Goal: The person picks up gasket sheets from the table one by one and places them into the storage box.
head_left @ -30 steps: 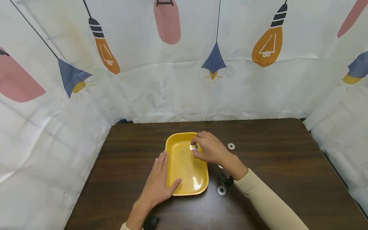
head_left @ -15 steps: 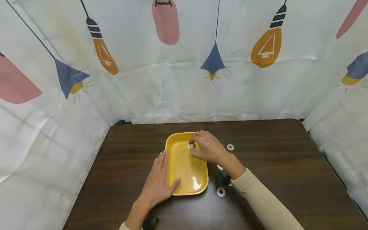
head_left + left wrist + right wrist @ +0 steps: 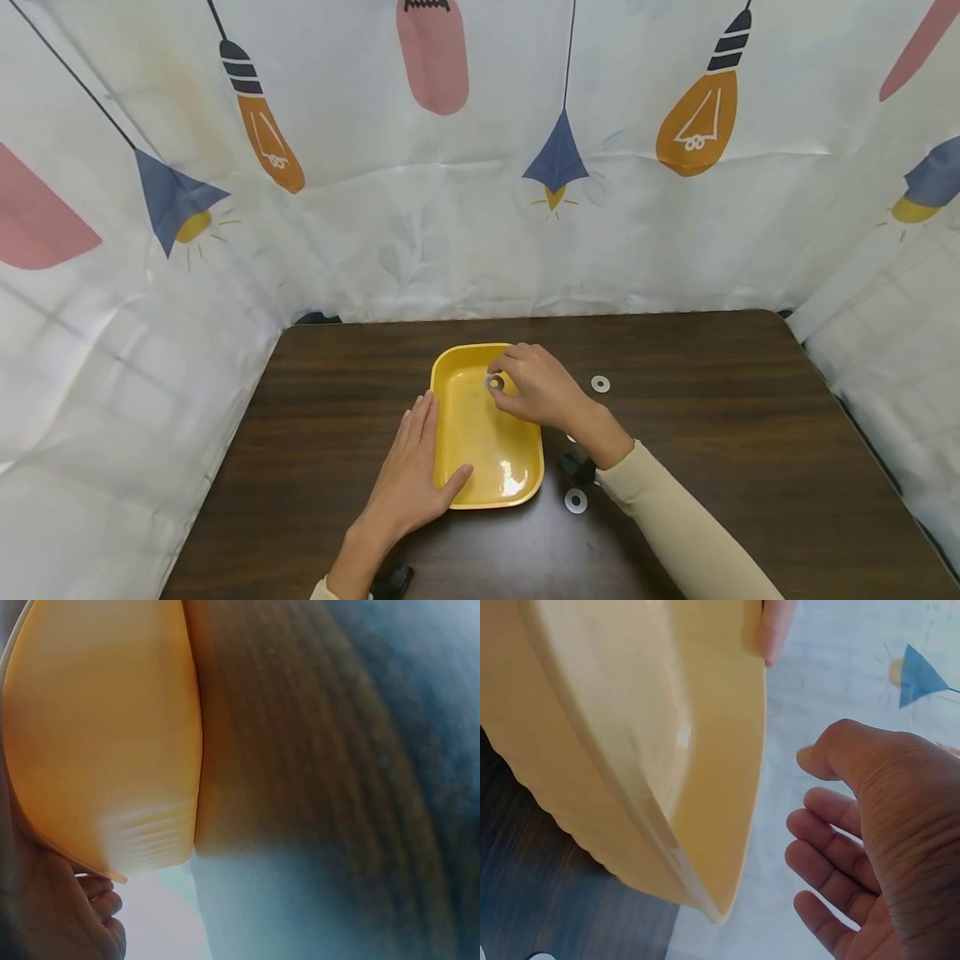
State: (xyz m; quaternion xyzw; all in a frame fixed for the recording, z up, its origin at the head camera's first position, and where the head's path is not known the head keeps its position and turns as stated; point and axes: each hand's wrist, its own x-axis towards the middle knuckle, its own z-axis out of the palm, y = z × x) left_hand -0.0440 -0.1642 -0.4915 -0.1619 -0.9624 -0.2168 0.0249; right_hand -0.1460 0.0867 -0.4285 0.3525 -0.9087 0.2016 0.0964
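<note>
A flat silvery washer (image 3: pixel 494 382) is pinched between the thumb and fingers of my right hand (image 3: pixel 542 385), above the far right part of a yellow tray (image 3: pixel 487 450). In the right wrist view the right hand (image 3: pixel 877 832) shows curved fingers beside the tray wall (image 3: pixel 716 787); the washer cannot be made out there. My left hand (image 3: pixel 411 471) lies along the tray's left side, fingers straight, thumb over the near left rim. The left wrist view shows part of that hand (image 3: pixel 60 907) against the tray's outer side (image 3: pixel 105 735).
More washers lie on the dark wooden table (image 3: pixel 712 417), right of the tray: one farther back (image 3: pixel 600 384), one nearer (image 3: pixel 576 501), another mostly hidden by the right wrist. A white curtain (image 3: pixel 465 233) printed with lamps hangs behind and at the sides.
My right hand has shifted slightly left over the tray with the washer between its fingers. The left hand and the tray have stayed in place.
</note>
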